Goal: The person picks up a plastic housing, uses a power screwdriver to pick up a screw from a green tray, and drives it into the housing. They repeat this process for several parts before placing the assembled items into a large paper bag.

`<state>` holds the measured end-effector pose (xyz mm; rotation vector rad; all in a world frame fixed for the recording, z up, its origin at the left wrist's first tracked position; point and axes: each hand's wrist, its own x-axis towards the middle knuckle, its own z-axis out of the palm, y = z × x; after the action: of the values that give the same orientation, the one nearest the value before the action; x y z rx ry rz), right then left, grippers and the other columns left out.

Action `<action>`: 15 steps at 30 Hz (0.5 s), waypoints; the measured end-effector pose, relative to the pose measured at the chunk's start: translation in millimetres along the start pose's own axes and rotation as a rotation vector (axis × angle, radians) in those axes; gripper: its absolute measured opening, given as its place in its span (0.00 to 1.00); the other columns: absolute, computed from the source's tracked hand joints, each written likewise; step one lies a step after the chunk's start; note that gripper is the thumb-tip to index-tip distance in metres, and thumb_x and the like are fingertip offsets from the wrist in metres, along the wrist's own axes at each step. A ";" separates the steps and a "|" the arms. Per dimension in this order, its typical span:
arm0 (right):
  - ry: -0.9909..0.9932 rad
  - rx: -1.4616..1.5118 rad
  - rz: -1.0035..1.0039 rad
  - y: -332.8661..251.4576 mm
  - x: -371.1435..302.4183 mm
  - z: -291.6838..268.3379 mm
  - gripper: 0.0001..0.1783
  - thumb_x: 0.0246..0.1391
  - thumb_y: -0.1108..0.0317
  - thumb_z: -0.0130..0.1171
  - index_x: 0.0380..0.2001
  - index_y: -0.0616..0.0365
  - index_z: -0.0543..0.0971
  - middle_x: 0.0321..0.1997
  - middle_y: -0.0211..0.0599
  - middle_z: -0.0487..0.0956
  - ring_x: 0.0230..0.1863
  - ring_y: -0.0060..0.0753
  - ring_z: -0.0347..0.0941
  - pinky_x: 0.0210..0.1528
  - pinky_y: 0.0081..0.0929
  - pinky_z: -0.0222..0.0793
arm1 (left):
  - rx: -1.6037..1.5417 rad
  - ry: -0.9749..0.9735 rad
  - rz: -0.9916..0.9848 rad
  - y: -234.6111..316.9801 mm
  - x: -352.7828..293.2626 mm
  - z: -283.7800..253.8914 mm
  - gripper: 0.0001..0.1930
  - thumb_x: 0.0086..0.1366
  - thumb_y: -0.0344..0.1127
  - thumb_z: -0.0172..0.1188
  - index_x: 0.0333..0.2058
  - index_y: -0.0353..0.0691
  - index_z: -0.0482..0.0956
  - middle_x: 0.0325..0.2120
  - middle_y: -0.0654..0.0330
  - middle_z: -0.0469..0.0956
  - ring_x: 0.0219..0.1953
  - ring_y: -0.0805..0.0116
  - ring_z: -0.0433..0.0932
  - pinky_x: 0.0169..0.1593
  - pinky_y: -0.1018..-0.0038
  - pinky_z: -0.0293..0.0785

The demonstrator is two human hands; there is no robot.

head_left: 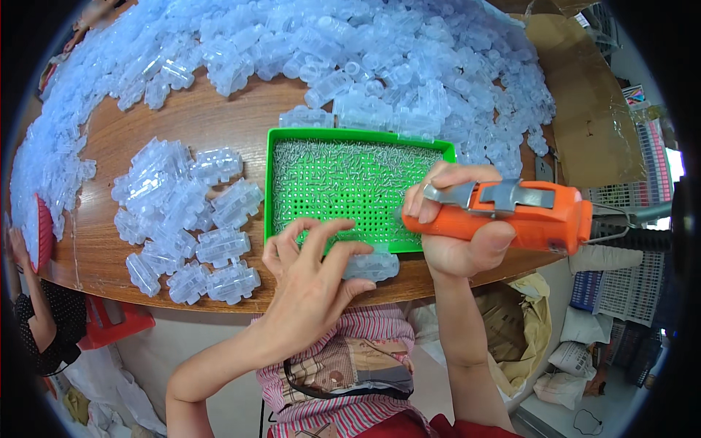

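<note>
My left hand (310, 266) pinches a clear plastic casing (376, 267) between thumb and fingers at the table's near edge. The casing lies just in front of a green perforated tray (269, 190) scattered with small silver screws (343, 153). My right hand (456, 244) is wrapped round an orange power screwdriver (537, 223) with a metal lever on its side. The screwdriver lies sideways over the tray's right end, its front pointing left. Its tip is too blurred to make out.
A heap of clear casings (179, 197) lies left of the tray. A far larger pile of bluish clear parts (409, 44) curves along the back. Brown cardboard (584, 95) stands at the right. Another person's arm (36, 292) shows at far left, near a red basket (45, 233).
</note>
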<state>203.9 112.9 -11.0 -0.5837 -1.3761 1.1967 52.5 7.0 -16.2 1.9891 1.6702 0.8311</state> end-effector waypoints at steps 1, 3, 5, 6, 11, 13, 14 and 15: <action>0.029 -0.006 0.009 -1.1 1.3 0.1 0.43 0.48 0.26 0.46 0.36 0.64 0.69 0.19 0.35 0.68 0.21 0.26 0.64 0.25 0.24 0.66 | 0.017 -0.007 -0.003 -3.1 1.1 -1.1 0.19 0.51 0.44 0.65 0.41 0.47 0.75 0.48 0.62 0.69 0.52 0.56 0.61 0.51 0.55 0.48; 0.044 0.010 0.011 2.7 4.5 -4.7 0.44 0.47 0.25 0.46 0.35 0.63 0.69 0.18 0.35 0.68 0.20 0.27 0.64 0.24 0.24 0.66 | 0.016 -0.046 0.018 -8.0 4.0 -4.0 0.19 0.51 0.44 0.65 0.41 0.46 0.75 0.48 0.62 0.69 0.52 0.57 0.62 0.51 0.55 0.47; 0.055 -0.008 0.019 5.3 6.7 -4.6 0.44 0.46 0.24 0.45 0.35 0.63 0.68 0.18 0.36 0.68 0.20 0.27 0.64 0.24 0.24 0.65 | 0.020 -0.082 0.037 -8.7 3.0 -3.4 0.19 0.51 0.44 0.65 0.41 0.45 0.75 0.48 0.62 0.69 0.53 0.58 0.62 0.51 0.55 0.47; 0.049 -0.016 0.012 5.8 7.6 -4.6 0.44 0.46 0.24 0.45 0.35 0.63 0.68 0.18 0.36 0.68 0.20 0.27 0.64 0.24 0.24 0.65 | -0.014 -0.053 0.033 -6.9 3.7 -1.4 0.18 0.52 0.43 0.65 0.40 0.44 0.75 0.46 0.63 0.70 0.51 0.60 0.64 0.51 0.55 0.47; 0.043 -0.021 0.043 7.0 6.3 -4.4 0.43 0.46 0.25 0.45 0.34 0.62 0.69 0.18 0.36 0.68 0.20 0.27 0.64 0.24 0.24 0.65 | -0.079 -0.067 0.002 -3.7 5.1 0.8 0.15 0.55 0.40 0.63 0.39 0.42 0.74 0.40 0.64 0.73 0.45 0.65 0.71 0.52 0.54 0.47; 0.042 -0.027 0.056 7.0 5.8 -4.2 0.43 0.46 0.25 0.46 0.34 0.62 0.69 0.19 0.36 0.68 0.21 0.27 0.64 0.24 0.25 0.65 | -0.042 -0.071 0.013 -3.7 7.0 -1.0 0.14 0.56 0.41 0.62 0.39 0.43 0.74 0.36 0.64 0.73 0.42 0.67 0.73 0.53 0.54 0.46; 0.044 -0.028 0.059 7.7 5.7 -5.3 0.43 0.46 0.25 0.46 0.34 0.62 0.69 0.19 0.36 0.68 0.21 0.27 0.64 0.24 0.25 0.65 | -0.045 -0.075 0.011 -4.2 7.7 -1.7 0.14 0.56 0.41 0.62 0.39 0.43 0.74 0.36 0.64 0.73 0.42 0.67 0.73 0.53 0.54 0.46; 0.039 -0.008 0.062 7.7 6.6 -6.7 0.43 0.47 0.25 0.46 0.34 0.62 0.69 0.19 0.36 0.68 0.21 0.27 0.64 0.24 0.25 0.65 | -0.039 -0.089 0.023 -4.4 8.6 -2.9 0.15 0.56 0.42 0.62 0.39 0.43 0.74 0.36 0.63 0.73 0.42 0.66 0.73 0.53 0.54 0.47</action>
<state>206.5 123.5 -16.2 -0.6560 -1.3393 1.2234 48.2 16.1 -15.4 1.9926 1.5733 0.7660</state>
